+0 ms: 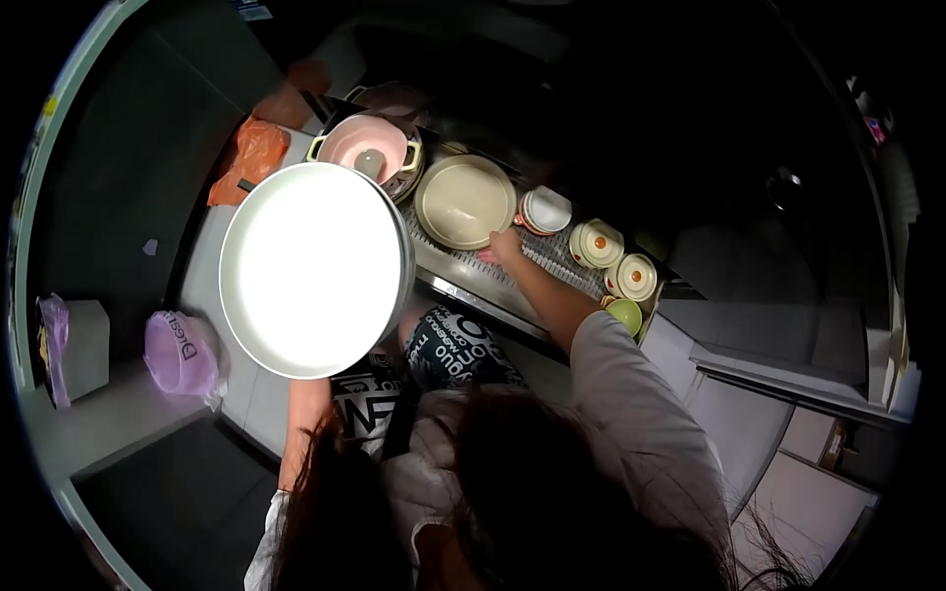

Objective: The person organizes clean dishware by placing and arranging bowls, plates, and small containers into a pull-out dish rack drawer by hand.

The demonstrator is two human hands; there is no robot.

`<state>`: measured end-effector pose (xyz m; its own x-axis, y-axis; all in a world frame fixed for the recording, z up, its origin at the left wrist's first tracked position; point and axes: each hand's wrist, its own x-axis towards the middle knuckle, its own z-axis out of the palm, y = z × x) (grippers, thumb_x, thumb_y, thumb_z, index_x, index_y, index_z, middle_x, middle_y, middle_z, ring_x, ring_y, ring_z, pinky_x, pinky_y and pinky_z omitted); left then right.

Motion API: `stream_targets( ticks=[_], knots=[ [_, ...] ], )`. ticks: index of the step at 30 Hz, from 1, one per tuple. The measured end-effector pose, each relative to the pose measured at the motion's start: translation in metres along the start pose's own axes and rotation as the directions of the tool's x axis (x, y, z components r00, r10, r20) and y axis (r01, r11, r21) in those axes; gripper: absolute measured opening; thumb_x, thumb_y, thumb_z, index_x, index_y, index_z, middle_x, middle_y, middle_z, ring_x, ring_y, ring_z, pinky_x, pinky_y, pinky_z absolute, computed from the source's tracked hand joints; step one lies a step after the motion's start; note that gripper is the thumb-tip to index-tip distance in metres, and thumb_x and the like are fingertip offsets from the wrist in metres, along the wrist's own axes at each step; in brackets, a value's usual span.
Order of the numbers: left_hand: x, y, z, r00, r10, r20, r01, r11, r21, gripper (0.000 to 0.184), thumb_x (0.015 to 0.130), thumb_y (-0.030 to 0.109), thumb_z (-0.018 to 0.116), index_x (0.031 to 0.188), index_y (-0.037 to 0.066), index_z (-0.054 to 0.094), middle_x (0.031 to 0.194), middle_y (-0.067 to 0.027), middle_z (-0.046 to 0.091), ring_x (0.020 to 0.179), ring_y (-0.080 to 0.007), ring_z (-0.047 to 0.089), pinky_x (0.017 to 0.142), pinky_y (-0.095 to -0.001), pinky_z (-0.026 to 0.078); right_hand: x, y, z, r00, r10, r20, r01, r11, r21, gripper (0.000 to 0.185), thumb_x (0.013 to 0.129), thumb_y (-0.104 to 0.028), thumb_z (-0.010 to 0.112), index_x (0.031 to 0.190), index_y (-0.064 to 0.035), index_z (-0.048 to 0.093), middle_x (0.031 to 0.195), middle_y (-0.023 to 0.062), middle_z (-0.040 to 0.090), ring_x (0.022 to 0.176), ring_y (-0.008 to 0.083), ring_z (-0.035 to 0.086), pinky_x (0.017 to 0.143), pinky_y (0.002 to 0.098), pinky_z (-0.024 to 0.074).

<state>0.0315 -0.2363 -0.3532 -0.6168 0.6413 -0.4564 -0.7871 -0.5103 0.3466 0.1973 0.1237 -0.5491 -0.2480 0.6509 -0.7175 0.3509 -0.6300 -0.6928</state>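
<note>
Purple bin point(182, 353) at 8 o'clock of the big white pan point(310, 266): prints "Dream" in dark letters, only text I can read cleanly. Shorts point(458, 355) on the person carry white lettering, bent by folds, not readable whole. Blue-and-white printed item point(253, 10) at the top edge, 11 o'clock of frame: too small to read. No legible marking on the cookware; the white pan's face is blown out by glare anyway. Main item: cream dish point(464, 202), in the wire rack point(557, 261), directly at 10–11 o'clock of the right hand point(505, 246). That hand touches the dish rim around 5 o'clock, can't tell if it's gripping. White pan is at 9 o'clock of the right hand, over the end of the left forearm point(306, 419); left hand is hidden behind it, grip can't be told. Also off the right hand: cup stack point(547, 210) at 1–2 o'clock, two lidded pots point(596, 243) with orange knobs at 3–4, green bowl point(625, 315) at 4, pink pot point(355, 143) at 10. Orange bag point(254, 153) at 11 o'clock of the white pan.
</note>
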Motion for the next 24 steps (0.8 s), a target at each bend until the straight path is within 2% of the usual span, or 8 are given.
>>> stream_targets(
  ticks=[1, 4, 7, 13, 16, 19, 22, 24],
  knots=[
    [-0.004, 0.002, -0.004, 1.000, 0.005, -0.015, -0.005, 1.000, -0.005, 0.049, 0.091, 0.036, 0.041, 0.126, 0.002, 0.043, 0.126, -0.0164, 0.048, 0.112, -0.0333, 0.050, 0.090, -0.0476, 0.045, 0.005, 0.000, 0.001, 1.000, 0.004, 0.003, -0.004, 1.000, -0.006, 0.040, 0.082, 0.000, 0.034, 0.121, 0.0039, 0.039, 0.093, 0.0264, 0.059, 0.065, 0.0378, 0.064, 0.051, 0.0384, 0.0567],
    [-0.004, 0.005, -0.012, 1.000, 0.011, -0.022, -0.011, 1.000, -0.014, 0.049, 0.091, 0.036, 0.041, 0.126, 0.002, 0.043, 0.126, -0.0164, 0.048, 0.112, -0.0334, 0.050, 0.090, -0.0476, 0.045, -0.017, -0.008, -0.001, 0.996, 0.077, 0.049, -0.074, 0.995, -0.065, 0.039, 0.082, 0.000, 0.035, 0.121, 0.0033, 0.038, 0.093, 0.0261, 0.059, 0.066, 0.0361, 0.065, 0.051, 0.0384, 0.0569],
    [-0.001, 0.006, -0.013, 1.000, 0.010, -0.018, -0.010, 1.000, -0.015, 0.049, 0.091, 0.036, 0.041, 0.126, 0.002, 0.043, 0.127, -0.0164, 0.047, 0.112, -0.0334, 0.050, 0.090, -0.0477, 0.045, -0.035, 0.002, -0.008, 0.994, -0.058, 0.094, 0.066, 0.995, -0.081, 0.040, 0.080, 0.004, 0.036, 0.120, 0.0026, 0.039, 0.085, 0.0279, 0.060, 0.064, 0.0382, 0.064, 0.047, 0.0398, 0.0566],
    [0.011, 0.004, -0.009, 1.000, -0.014, 0.007, 0.014, 1.000, -0.017, 0.050, 0.091, 0.037, 0.041, 0.127, 0.002, 0.043, 0.127, -0.0164, 0.047, 0.112, -0.0335, 0.050, 0.091, -0.0479, 0.045, -0.055, 0.004, -0.047, 0.977, -0.094, 0.192, 0.125, 0.980, -0.156, 0.032, 0.080, 0.002, 0.036, 0.109, 0.0076, 0.049, 0.079, 0.0213, 0.062, 0.058, 0.0306, 0.064, 0.049, 0.0327, 0.0565],
    [0.018, 0.002, -0.006, 0.999, -0.023, 0.025, 0.023, 1.000, -0.016, 0.050, 0.091, 0.037, 0.041, 0.127, 0.002, 0.043, 0.127, -0.0164, 0.047, 0.112, -0.0336, 0.050, 0.091, -0.0479, 0.045, -0.048, 0.013, -0.077, 0.973, -0.024, 0.228, 0.089, 0.955, -0.282, 0.033, 0.082, -0.005, 0.044, 0.114, 0.0015, 0.048, 0.085, 0.0198, 0.061, 0.061, 0.0266, 0.065, 0.049, 0.0345, 0.0556],
    [0.024, -0.001, -0.003, 0.999, -0.034, 0.035, 0.034, 0.999, -0.016, 0.050, 0.091, 0.037, 0.041, 0.127, 0.002, 0.043, 0.127, -0.0164, 0.047, 0.112, -0.0337, 0.049, 0.091, -0.0480, 0.045, -0.053, 0.010, -0.100, 0.960, -0.025, 0.279, 0.141, 0.904, -0.403, 0.027, 0.079, -0.002, 0.041, 0.100, 0.0085, 0.055, 0.078, 0.0180, 0.063, 0.054, 0.0255, 0.063, 0.046, 0.0313, 0.0545],
    [0.027, -0.003, -0.002, 0.998, -0.044, 0.045, 0.045, 0.999, -0.011, 0.050, 0.091, 0.037, 0.041, 0.127, 0.002, 0.043, 0.127, -0.0164, 0.047, 0.112, -0.0337, 0.049, 0.091, -0.0481, 0.045, -0.063, -0.002, -0.104, 0.956, 0.084, 0.283, 0.029, 0.927, -0.373, 0.027, 0.078, -0.003, 0.042, 0.100, 0.0077, 0.055, 0.078, 0.0178, 0.063, 0.054, 0.0249, 0.063, 0.045, 0.0314, 0.0538],
    [0.028, -0.005, -0.001, 0.997, -0.049, 0.052, 0.050, 0.999, -0.017, 0.050, 0.091, 0.037, 0.041, 0.127, 0.002, 0.043, 0.127, -0.0164, 0.047, 0.112, -0.0337, 0.049, 0.091, -0.0481, 0.045, -0.077, -0.014, -0.097, 0.963, 0.082, 0.257, 0.026, 0.920, -0.392, 0.026, 0.080, -0.006, 0.046, 0.103, 0.0031, 0.054, 0.077, 0.0176, 0.062, 0.055, 0.0249, 0.063, 0.049, 0.0332, 0.0552]
  ],
)
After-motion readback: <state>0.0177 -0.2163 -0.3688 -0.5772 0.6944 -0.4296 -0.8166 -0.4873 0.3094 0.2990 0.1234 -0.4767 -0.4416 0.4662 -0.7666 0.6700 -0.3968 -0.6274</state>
